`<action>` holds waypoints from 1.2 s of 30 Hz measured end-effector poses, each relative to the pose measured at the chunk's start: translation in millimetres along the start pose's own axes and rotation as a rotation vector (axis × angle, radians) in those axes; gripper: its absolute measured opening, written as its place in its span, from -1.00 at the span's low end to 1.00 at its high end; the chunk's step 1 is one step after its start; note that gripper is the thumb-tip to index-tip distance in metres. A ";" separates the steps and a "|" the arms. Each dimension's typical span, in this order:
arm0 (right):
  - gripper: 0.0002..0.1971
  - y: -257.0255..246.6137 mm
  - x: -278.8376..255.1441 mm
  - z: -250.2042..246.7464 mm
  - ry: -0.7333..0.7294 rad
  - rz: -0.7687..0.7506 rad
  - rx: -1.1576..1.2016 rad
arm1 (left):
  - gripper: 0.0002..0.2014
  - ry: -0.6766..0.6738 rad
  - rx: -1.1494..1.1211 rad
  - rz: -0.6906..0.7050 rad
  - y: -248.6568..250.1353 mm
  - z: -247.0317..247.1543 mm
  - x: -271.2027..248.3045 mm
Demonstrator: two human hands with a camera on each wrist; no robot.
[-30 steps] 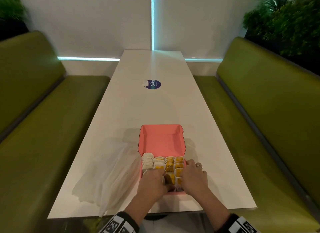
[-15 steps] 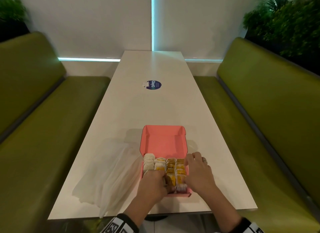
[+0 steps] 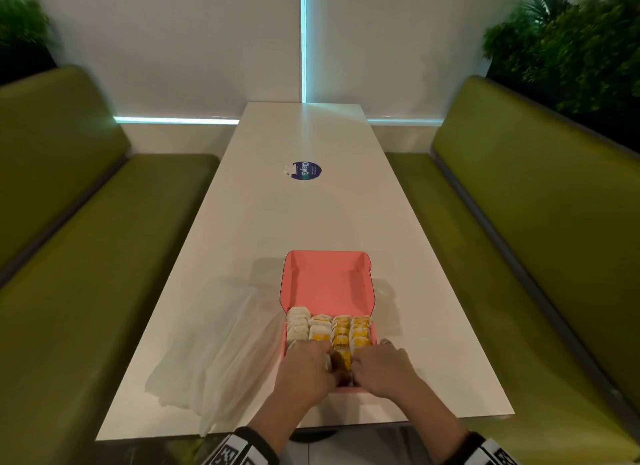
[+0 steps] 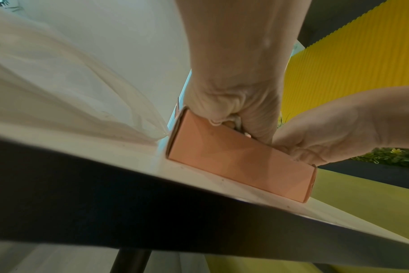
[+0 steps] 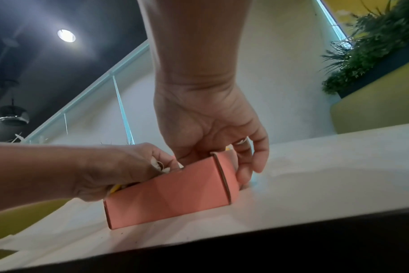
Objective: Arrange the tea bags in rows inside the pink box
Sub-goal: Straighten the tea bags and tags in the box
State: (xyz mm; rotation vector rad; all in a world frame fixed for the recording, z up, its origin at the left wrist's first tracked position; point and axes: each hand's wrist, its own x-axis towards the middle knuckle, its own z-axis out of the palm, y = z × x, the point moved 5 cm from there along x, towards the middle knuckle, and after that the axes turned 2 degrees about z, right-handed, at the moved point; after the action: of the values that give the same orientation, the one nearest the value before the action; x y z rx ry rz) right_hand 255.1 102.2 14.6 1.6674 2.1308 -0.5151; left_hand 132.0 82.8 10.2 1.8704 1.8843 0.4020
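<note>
The pink box (image 3: 325,284) lies open at the near end of the white table (image 3: 311,215), its lid standing back. Yellow and white tea bags (image 3: 341,329) fill it in four rows. My left hand (image 3: 306,367) reaches into the near left part of the box, and its curled fingers (image 5: 156,162) pinch white tea bags (image 5: 160,167). My right hand (image 3: 381,367) sits over the near right corner. Its fingers (image 5: 245,166) wrap down the outside of the right wall, and its thumb is hidden inside. The near rows are covered by both hands.
A crumpled clear plastic bag (image 3: 214,354) lies just left of the box. A round blue sticker (image 3: 302,170) is on the table's middle. Green benches (image 3: 86,257) (image 3: 536,222) flank the table, with plants behind. The table's front edge (image 5: 245,230) is close to the box.
My right hand slid forward along the box's right wall, then drew back to the near right corner. The left hand stayed in the near left part of the box.
</note>
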 end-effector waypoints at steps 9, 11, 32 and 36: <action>-0.66 -0.7 -2.5 -1.5 0.066 -0.042 0.001 | -0.72 0.003 -0.022 0.009 -1.3 0.1 1.0; -0.69 0.7 -8.1 -8.7 0.072 -0.062 -0.011 | -0.77 0.029 -0.074 -0.017 -1.4 -4.9 1.4; -0.92 -8.6 -27.5 -60.3 0.346 -0.267 1.168 | -0.69 0.096 -1.352 -0.395 -0.9 -35.9 -14.0; -0.90 -2.8 -30.2 -62.7 0.321 -0.225 1.294 | -0.74 0.075 -1.322 -0.303 0.7 -41.4 -15.4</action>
State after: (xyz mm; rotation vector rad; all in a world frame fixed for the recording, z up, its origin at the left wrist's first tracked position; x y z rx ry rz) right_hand 254.4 108.2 84.0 2.1434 2.3312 -2.1546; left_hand 111.2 72.1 47.7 0.6732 1.2719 1.2190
